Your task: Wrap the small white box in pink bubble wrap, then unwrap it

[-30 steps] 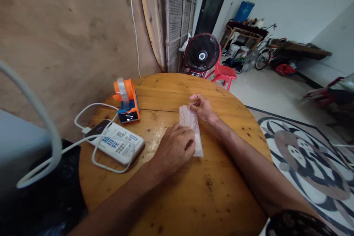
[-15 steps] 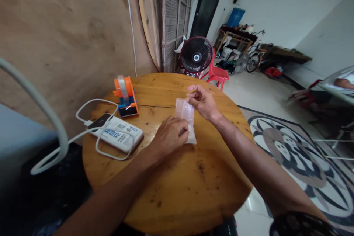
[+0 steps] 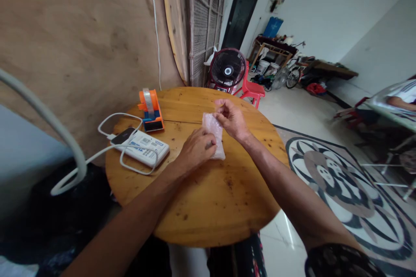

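A narrow, see-through piece of bubble wrap lies lengthwise on the round wooden table. My left hand has its fingers curled over the lower half of the wrap, pressing it against the tabletop. At the wrap's upper right corner, my right hand has thumb and forefinger pinched at the edge. Whether anything is wrapped inside I cannot tell. To the left stands an orange and blue tape dispenser with a roll of clear tape.
A white power bank with printed labels lies on the left, a small black device and a white cable around it. Past the table stand a fan and a red chair. Another person's arm shows far right.
The view has shifted slightly, so the table and its things appear moved a little. Both hands stay at the bubble wrap in nearly the same pose.
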`<state>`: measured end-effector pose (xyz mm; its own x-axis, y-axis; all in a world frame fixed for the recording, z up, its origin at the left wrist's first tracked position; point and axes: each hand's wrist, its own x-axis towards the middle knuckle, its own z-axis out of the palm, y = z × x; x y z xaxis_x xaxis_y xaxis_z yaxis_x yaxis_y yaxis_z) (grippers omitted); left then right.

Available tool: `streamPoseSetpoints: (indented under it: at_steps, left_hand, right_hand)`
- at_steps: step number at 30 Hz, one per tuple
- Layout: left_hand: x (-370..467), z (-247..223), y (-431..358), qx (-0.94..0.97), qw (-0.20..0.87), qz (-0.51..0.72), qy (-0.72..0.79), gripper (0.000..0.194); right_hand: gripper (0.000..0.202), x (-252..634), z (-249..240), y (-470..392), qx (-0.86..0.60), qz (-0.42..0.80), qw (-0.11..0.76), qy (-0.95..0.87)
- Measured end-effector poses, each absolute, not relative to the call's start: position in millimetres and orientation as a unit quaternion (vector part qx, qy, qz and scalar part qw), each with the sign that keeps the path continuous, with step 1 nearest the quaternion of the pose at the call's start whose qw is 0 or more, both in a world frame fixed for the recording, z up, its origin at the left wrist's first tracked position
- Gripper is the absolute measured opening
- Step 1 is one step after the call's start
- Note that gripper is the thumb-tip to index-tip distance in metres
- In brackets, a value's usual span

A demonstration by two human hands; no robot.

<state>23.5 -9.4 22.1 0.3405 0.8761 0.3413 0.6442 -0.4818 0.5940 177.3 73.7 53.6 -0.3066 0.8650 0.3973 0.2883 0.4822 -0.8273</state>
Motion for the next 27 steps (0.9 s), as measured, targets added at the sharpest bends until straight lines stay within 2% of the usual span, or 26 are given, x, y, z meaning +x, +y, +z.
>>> streamPoseSetpoints:
  at_steps: [4, 10, 14, 27]
  left_hand:
    - [25.7, 18.8, -13.3, 0.794, 0.174, 0.332, 0.479, 0.012]
    - [25.7, 15.6, -27.8, 0.743, 0.131, 0.335, 0.565, 0.012]
    - [25.5, 10.9, -26.7, 0.724, 0.158, 0.337, 0.581, 0.021]
    - [31.8, 3.7, -24.6, 0.691, 0.184, 0.373, 0.591, 0.017]
  right_hand:
    - [0.035, 180.5, 53.4, 54.4, -0.366, 0.317, 0.462, -0.743]
    - [0.036, 182.9, 54.7, 32.3, -0.321, 0.314, 0.464, -0.764]
    - [0.036, 183.8, 53.3, 21.2, -0.286, 0.348, 0.46, -0.765]
    - [0.052, 192.1, 26.2, -18.2, -0.311, 0.457, 0.483, -0.679]
